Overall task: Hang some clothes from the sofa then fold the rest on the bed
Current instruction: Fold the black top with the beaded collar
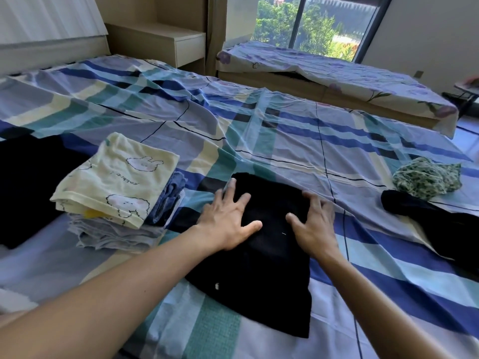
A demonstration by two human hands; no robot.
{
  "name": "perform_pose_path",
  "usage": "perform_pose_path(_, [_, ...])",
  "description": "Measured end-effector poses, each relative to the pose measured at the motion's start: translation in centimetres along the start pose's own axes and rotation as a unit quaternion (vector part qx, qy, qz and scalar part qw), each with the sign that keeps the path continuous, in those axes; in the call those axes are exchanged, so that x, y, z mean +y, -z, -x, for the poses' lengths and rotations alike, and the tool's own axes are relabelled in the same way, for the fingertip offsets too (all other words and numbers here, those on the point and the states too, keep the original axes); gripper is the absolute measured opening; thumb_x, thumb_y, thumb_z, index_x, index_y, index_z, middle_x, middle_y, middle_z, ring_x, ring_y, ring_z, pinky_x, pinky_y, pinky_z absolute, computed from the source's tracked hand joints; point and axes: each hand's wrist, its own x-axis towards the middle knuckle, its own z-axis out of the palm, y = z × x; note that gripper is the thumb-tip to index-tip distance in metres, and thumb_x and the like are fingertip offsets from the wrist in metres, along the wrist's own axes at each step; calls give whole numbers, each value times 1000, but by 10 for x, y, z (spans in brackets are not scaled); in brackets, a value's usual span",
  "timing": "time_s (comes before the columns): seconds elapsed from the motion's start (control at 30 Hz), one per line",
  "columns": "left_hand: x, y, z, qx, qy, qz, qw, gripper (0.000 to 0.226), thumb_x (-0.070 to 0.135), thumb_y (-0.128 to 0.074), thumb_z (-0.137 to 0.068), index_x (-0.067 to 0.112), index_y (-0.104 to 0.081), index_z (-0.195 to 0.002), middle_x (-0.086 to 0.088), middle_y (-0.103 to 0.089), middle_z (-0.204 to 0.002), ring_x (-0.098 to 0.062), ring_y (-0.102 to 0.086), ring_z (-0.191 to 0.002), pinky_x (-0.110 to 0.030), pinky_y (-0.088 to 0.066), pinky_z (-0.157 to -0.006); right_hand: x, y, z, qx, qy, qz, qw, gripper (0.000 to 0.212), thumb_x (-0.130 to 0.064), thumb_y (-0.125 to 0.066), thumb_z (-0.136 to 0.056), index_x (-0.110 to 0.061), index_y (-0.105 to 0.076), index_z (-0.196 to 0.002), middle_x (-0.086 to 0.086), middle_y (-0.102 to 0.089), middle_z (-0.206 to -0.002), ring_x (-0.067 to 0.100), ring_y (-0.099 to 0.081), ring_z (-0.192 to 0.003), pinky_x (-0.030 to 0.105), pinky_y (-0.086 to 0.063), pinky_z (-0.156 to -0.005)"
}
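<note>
2 hands in frame, both on 1 black garment (259,275) at lower centre, lying flat on the bed (285,130).
Left hand (228,218): grip spread, palm down, pressing the garment's upper left part.
Right hand (315,224): grip spread too, fingers a bit bent, tips on the cloth near its upper right edge. Pinches nothing I can see; motion blur there.
Garment shape is hard to read: all black, folds don't show. 1 small white speck near its lower left.

Other clothes on the bed:
- 1 stack (114,234) at centre left, just beside the garment. Top is 1 cream rabbit-print piece (116,182), folded. Blue-grey pieces under it, count unclear, and a bit of yellow peeks out.
- 1 big dark cloth (31,187) at far left, cut off by the frame edge and partly behind the stack.
- 1 green floral piece (425,177) at right, bunched.
- 1 dark piece (440,224) touching it below, unfolded, runs off the right edge.

Upper right: 1 low bench (337,71) under a floral sheet, by the window (311,22). 1 object at the far right edge is too cropped to identify.
</note>
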Motion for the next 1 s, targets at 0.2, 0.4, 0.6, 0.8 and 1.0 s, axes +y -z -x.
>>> perform_pose_path(0.2, [-10, 19, 15, -50, 145, 120, 981, 97, 66, -60, -87, 13, -12, -154, -18, -45, -149, -37, -49, -133, -43, -42, -107, 4, 23, 58, -146, -96, -218, 960, 58, -39, -83, -78, -46, -53, -127, 4, -56, -133, 21, -65, -109, 39, -55, -95])
perform_pose_path(0.4, [-27, 28, 25, -112, 154, 314, 930, 114, 56, -79, -75, 20, -6, -155, -11, -34, -158, -27, -41, -140, -38, -35, -115, -7, 43, 67, -279, -127, -324, 895, 68, -12, -82, -79, -43, -57, -134, 10, -76, -111, 28, -74, -94, 38, -59, -84])
perform_pose_path(0.6, [-7, 49, 36, -7, 17, 355, 935, 96, 37, -81, -81, 28, -14, -150, -6, -52, -142, -22, -56, -127, -38, -42, -113, -33, 70, 71, -190, -61, -366, 909, 81, -27, -93, -55, -45, -63, -128, -2, -71, -125, 22, -69, -114, 39, -56, -98])
perform_pose_path(0.8, [-23, 153, 61, 136, -61, 374, 915, 80, 30, -75, -89, 29, -25, -151, -1, -49, -141, -17, -52, -128, -28, -38, -111, -135, 111, 65, -151, 53, -404, 901, 58, -12, -64, -74, -37, -64, -127, -18, -75, -108, 1, -73, -84, 15, -58, -67])
perform_pose_path(1.0, [-133, 261, 102, 221, -79, 339, 911, 43, 22, -73, -89, 20, -63, -131, 3, -66, -129, -7, -62, -116, -11, -43, -100, -264, 69, 43, -210, 118, -466, 851, 29, -17, -58, -95, -34, -72, -115, -9, -74, -102, 6, -68, -86, 24, -58, -76])
